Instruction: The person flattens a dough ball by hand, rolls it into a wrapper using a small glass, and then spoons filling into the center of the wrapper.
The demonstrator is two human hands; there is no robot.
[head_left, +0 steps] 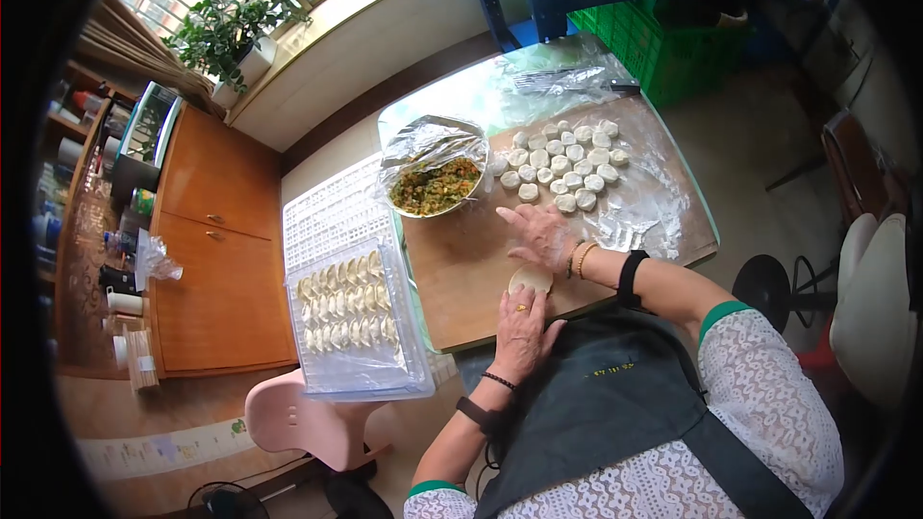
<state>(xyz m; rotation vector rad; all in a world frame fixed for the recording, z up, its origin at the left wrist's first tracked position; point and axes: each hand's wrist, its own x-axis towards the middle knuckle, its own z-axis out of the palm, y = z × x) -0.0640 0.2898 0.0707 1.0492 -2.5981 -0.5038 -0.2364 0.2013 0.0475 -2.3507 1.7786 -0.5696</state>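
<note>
Down at the near side of the wooden board (457, 293), a flat round of dough (531, 279) lies by the person's two hands. The left hand (522, 332) reaches in with its fingers on the round's near edge, laid close together, the thumb held apart from them. The right hand (543, 235) is just beyond the round, its fingers spread over the board and pointing toward the bowl side; whether it touches the dough I can't tell. Farther over, small floured dough pieces (575, 161) sit in a loose cluster, with loose flour (659, 207) scattered beside them. Next to the cluster stands a bowl (439, 215) of chopped filling (433, 190), partly covered by a crinkled, shiny wrap (433, 142). The board rests on the counter (437, 101). Alongside it, a clear tray (370, 386) holds three rows of folded dumplings (344, 303), near a white slatted rack (327, 216).
</note>
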